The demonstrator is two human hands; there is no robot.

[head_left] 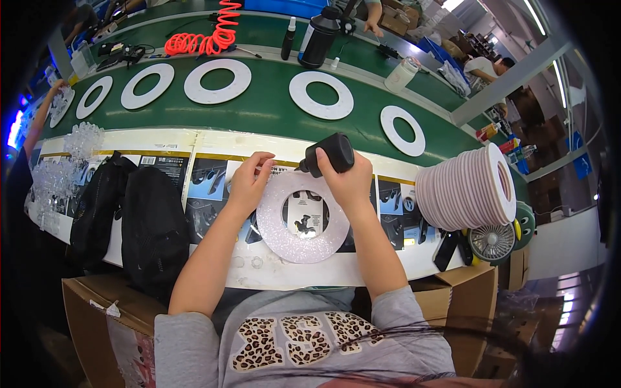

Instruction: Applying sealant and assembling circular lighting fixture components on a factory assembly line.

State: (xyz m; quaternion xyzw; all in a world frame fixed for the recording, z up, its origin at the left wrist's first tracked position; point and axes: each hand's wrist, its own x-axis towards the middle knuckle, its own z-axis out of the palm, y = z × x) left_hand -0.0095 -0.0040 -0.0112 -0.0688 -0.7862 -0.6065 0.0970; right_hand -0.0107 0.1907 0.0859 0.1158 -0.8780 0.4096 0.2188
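Note:
A flat, speckled white ring point(272, 226) lies on the worktable in front of me, with printed packaging showing through its hole. My right hand point(349, 184) grips a black squeeze bottle point(337, 154), tilted so that its nozzle points down to the left at the ring's far edge. Whether the tip touches the ring cannot be made out. Beside the ring's upper left edge is my left hand point(249, 184), its fingers loosely bent and apart, with nothing seen in them.
Several white rings point(321, 95) lie spaced along the green conveyor point(265, 97). To the right stand a thick stack of rings point(459, 187) and a small fan point(491, 242). Black bags point(154, 226) and clear plastic pieces point(58, 184) are on the left. Another person's arm point(40, 116) reaches in there.

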